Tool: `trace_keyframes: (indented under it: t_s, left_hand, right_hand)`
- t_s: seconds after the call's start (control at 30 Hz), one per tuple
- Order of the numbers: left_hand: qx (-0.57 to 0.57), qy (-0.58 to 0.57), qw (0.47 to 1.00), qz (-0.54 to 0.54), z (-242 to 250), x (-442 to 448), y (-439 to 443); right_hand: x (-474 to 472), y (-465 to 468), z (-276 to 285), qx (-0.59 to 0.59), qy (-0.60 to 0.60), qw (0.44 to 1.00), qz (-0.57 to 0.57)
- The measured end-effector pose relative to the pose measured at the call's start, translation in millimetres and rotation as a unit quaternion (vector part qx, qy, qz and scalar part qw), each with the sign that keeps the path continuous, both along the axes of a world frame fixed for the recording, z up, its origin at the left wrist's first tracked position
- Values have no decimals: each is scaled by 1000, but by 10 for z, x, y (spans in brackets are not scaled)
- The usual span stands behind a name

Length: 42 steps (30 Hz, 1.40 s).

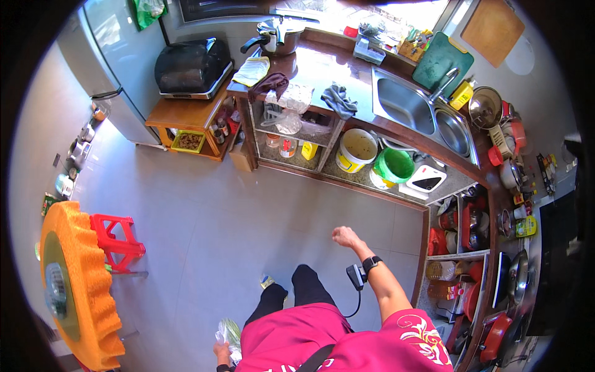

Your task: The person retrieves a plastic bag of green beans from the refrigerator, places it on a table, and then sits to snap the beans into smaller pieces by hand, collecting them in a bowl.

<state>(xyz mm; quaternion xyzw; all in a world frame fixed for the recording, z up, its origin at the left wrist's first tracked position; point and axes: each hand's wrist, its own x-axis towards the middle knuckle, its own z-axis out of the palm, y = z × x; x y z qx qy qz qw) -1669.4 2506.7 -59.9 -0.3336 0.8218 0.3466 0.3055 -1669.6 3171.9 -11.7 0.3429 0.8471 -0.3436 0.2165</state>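
My left hand [222,349] is low at the bottom of the head view, beside my body. It grips a clear plastic bag [226,331] with a long green vegetable [234,332] inside; the exact kind cannot be told. My right hand [346,236] is raised in front of me over the grey tiled floor [223,218]. Its fingers are curled in, and nothing shows in them. On that wrist sits a black band [371,263] with a small cabled device [356,276] attached.
Ahead runs a counter [320,65] with a steel sink [404,102], a grey cloth [340,100] and a pressure cooker [281,37]. Buckets [355,151] stand on its lower shelf. To the left are a round table with an orange frilled cover [88,279] and a red plastic stool [118,242].
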Motion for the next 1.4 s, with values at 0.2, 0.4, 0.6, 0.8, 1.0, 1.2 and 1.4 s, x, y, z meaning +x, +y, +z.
trace_keyframes:
  t_s: [0.2,0.4,0.6,0.8,1.0,1.2,1.4]
  left_hand:
    - [7,58,992,113,147,-1065,789]
    - [8,72,996,47,334,-1866,1945]
    - [-19,73,966,-247,284,-2599,3200]
    - [86,61,975,-197,171,-2747,4207]
    - [69,51,965,-249,100,-2797,4447]
    - [51,71,975,-202,163,-2794,4329]
    - [0,57,982,-181,148,-2720,3816]
  right_hand:
    - [-1573,1159,-59,-90,114,986,-81]
    - [-3160,2429,-907,-142,230,909,-318]
    - [-3541,3305,-1305,-266,246,787,-500]
    - [-4042,3861,-1717,-270,293,740,-542]
    - [-4228,3921,-1931,-284,325,707,-560]
    - [-4106,3697,-1784,-288,353,681,-574]
    - [-3919,3309,-1392,-280,397,635,-601]
